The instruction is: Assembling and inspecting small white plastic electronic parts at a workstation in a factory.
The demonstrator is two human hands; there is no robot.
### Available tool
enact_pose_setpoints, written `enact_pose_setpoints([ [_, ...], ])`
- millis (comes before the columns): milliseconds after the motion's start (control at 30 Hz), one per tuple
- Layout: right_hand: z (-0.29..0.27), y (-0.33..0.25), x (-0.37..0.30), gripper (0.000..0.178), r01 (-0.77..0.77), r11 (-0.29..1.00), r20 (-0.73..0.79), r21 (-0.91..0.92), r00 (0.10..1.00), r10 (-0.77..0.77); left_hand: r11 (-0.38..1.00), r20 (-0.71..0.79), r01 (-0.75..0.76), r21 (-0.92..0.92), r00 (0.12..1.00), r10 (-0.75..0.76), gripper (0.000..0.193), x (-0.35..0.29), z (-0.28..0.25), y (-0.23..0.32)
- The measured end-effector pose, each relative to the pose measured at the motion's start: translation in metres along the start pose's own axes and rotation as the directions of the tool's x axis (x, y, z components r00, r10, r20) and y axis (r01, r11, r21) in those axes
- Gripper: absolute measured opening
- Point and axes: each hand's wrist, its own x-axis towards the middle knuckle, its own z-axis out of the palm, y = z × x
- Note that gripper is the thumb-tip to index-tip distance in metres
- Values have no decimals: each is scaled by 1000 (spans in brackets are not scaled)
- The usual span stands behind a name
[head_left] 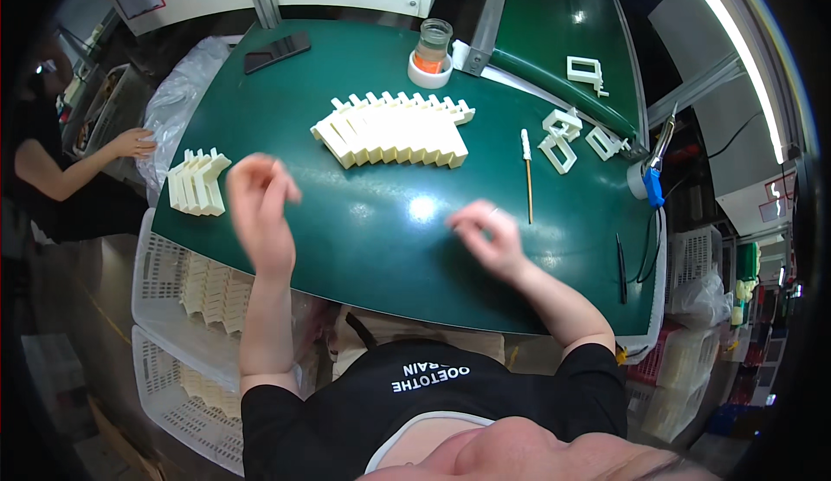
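My left hand (260, 213) is raised over the left part of the green table, smeared by motion, with its fingers bent. Just left of it stands a short row of cream plastic parts (197, 185), apart from the hand. A longer row of the same cream zigzag-edged parts (394, 135) lies packed side by side at mid-table. My right hand (491, 237) is over the table to the right of that row, touching none of it. Its fingers are curled in, and no object shows in them.
A dark phone (277, 51) and a glass jar (434, 39) in a white holder are at the back. To the right lie a white-tipped stick (527, 178), white frames (558, 152), a black pen-like tool (621, 269) and blue-handled pliers (653, 182). White crates (160, 264) stand left; another person's hand (132, 143) is beyond.
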Motion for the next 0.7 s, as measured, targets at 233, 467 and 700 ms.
enact_pose_setpoints([
  [233,-13,70,76,40,-401,898,-225,182,872,435,847,-90,320,423,946,-312,71,48,-21,-124],
  [467,14,66,74,47,-388,827,-163,408,860,484,855,-29,409,320,906,-422,56,54,21,-134],
  [700,-13,-10,-82,45,-321,835,-162,448,889,429,885,259,465,-16,857,-445,66,-97,31,-29],
])
